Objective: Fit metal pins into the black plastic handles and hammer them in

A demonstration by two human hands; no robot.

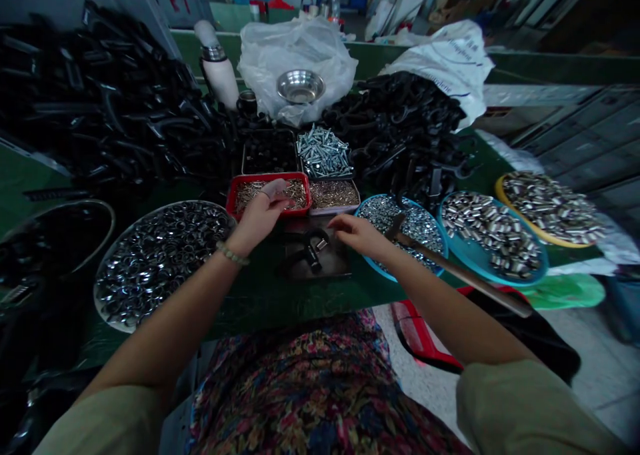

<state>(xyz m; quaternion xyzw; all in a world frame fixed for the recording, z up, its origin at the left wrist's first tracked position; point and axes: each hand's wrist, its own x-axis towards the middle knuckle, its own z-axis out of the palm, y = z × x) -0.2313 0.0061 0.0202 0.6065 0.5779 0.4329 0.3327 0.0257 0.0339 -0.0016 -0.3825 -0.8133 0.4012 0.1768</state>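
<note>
My left hand (264,213) hangs over the near side of a red tray (231,205) of small pins, its thumb and fingers apart and slightly blurred. A bracelet circles that wrist. My right hand (361,235) is curled in a pinch, right of the black plastic part; whatever its fingertips hold, if anything, is too small to make out. That branched black part (311,255) lies on a dark flat plate (334,268), with a shiny metal cylinder (321,244) at its right side. Neither hand touches the black part.
Around me stand a tray of brass-coloured pieces (334,195), a pile of screws (324,149), a basin of black rings (160,258), a blue basin of small metal parts (420,221) with a wooden stick (465,275) across it, and metal sleeves (490,228). Black parts (125,101) are heaped behind.
</note>
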